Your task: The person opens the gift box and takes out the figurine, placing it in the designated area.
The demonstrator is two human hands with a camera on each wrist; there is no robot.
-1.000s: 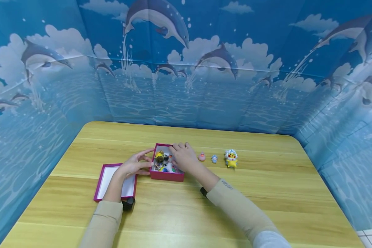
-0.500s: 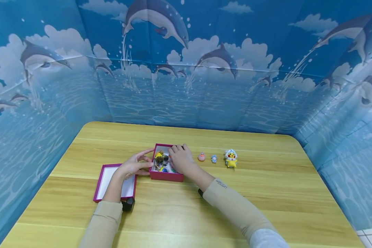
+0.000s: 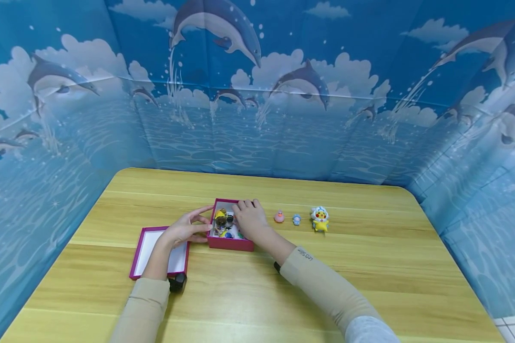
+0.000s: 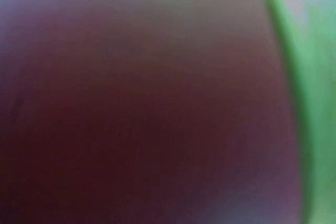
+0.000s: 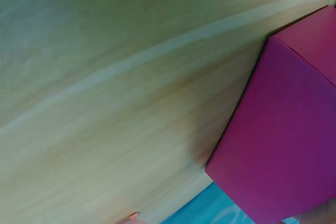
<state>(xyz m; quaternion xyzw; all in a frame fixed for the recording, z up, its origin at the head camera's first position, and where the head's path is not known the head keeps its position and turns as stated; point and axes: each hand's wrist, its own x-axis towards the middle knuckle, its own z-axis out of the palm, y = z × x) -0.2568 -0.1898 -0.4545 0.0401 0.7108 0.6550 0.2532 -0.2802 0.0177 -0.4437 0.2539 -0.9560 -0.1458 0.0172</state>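
Observation:
A magenta open box (image 3: pixel 231 244) with a white inside holds several small toy figures, among them a yellow-and-brown one (image 3: pixel 221 217). At its left wall my left hand (image 3: pixel 186 228) holds the box, thumb at the rim and fingers along the side. My right hand (image 3: pixel 252 222) reaches over the right wall into the box; its fingertips are down among the toys, and what they touch is hidden. In the right wrist view the box's outer wall (image 5: pixel 273 129) fills the right side. Only a dark reddish blur shows in the left wrist view.
The magenta-rimmed lid (image 3: pixel 138 252) lies white side up under the left forearm. Right of the box stand a pink duck figure (image 3: pixel 279 216), a small blue figure (image 3: pixel 296 219) and a larger yellow Pikachu figure (image 3: pixel 320 220) in a row. A dolphin-print curtain (image 3: pixel 257 143) surrounds the wooden table (image 3: pixel 369 262).
My right hand has shifted slightly left and deeper into the box, its forearm following, and then stays nearly still. The left hand keeps its place at the box.

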